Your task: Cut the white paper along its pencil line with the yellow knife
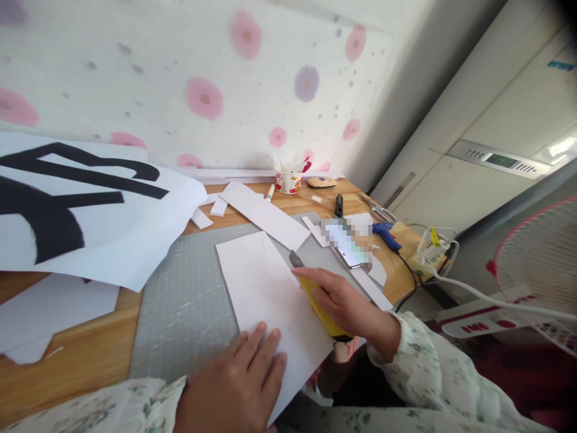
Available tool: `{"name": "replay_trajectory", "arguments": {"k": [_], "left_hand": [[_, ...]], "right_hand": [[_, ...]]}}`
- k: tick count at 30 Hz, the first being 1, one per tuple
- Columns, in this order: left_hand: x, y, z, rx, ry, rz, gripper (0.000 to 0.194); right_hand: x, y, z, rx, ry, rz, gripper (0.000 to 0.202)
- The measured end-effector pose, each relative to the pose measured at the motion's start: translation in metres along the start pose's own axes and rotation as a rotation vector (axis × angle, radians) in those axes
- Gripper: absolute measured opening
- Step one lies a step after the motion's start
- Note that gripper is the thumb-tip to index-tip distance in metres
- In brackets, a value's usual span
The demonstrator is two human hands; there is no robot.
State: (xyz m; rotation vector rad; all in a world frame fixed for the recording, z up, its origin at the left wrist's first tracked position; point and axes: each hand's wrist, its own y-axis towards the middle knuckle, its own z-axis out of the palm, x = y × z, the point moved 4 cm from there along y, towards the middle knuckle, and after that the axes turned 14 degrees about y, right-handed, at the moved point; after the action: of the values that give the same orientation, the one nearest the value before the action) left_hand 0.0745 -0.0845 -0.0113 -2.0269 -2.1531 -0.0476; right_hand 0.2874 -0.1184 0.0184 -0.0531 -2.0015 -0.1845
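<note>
A white foam board piece (256, 276) with a faint curved pencil line lies on the grey cutting mat (180, 300). Flat on its lower part rests my left hand (238, 379), fingers stretched out. My right hand (342, 300) is closed round a yellow utility knife (322, 310), index finger along its top. The knife's dark tip points up and left at the board's right edge; whether it touches the board I cannot tell. Just beyond lies a long white strip (265, 213).
At left, a large white sheet with black strokes (126, 240) curls over the table (81, 361). Around the right side are a phone (345, 243), a blue glue gun (386, 236), scissors (381, 210) and a power strip (433, 255). A paper cup (288, 182) stands by the wall; a fan (541, 270) is right.
</note>
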Motion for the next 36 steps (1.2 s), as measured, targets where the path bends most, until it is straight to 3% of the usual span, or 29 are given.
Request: {"name": "replay_trajectory", "arguments": {"k": [3, 6, 8, 11, 15, 22, 27, 31, 36], "left_hand": [[-0.001, 0.000, -0.001, 0.018, -0.007, 0.010, 0.063], [-0.001, 0.001, -0.002, 0.017, -0.023, 0.003, 0.065], [-0.001, 0.002, -0.003, 0.022, -0.035, -0.007, 0.066], [-0.002, 0.003, -0.005, 0.039, -0.077, -0.003, 0.066], [-0.001, 0.003, -0.006, 0.029, -0.082, 0.012, 0.064], [-0.005, -0.001, -0.009, -0.090, -0.035, 0.002, 0.062], [-0.011, 0.003, -0.004, -0.015, -0.047, -0.061, 0.057], [-0.011, -0.002, -0.006, -0.103, 0.016, -0.046, 0.053], [-0.011, -0.006, -0.012, -0.130, 0.069, -0.031, 0.066]], "right_hand": [[-0.004, -0.001, 0.010, 0.011, 0.477, 0.116, 0.029], [-0.006, -0.002, 0.024, -0.057, 0.951, 0.261, 0.029], [-0.005, -0.003, 0.032, -0.084, 1.141, 0.221, 0.036], [-0.006, -0.003, 0.040, -0.112, 1.247, 0.155, 0.045], [-0.013, -0.003, 0.046, -0.228, 1.206, 0.117, 0.050], [-0.029, -0.006, 0.055, -0.432, 0.996, 0.058, 0.045], [-0.028, -0.016, 0.055, -0.471, 0.770, 0.050, 0.034], [-0.022, -0.025, 0.047, -0.510, 0.581, 0.041, 0.030], [-0.026, -0.025, 0.042, -0.547, 0.538, 0.008, 0.029]]}}
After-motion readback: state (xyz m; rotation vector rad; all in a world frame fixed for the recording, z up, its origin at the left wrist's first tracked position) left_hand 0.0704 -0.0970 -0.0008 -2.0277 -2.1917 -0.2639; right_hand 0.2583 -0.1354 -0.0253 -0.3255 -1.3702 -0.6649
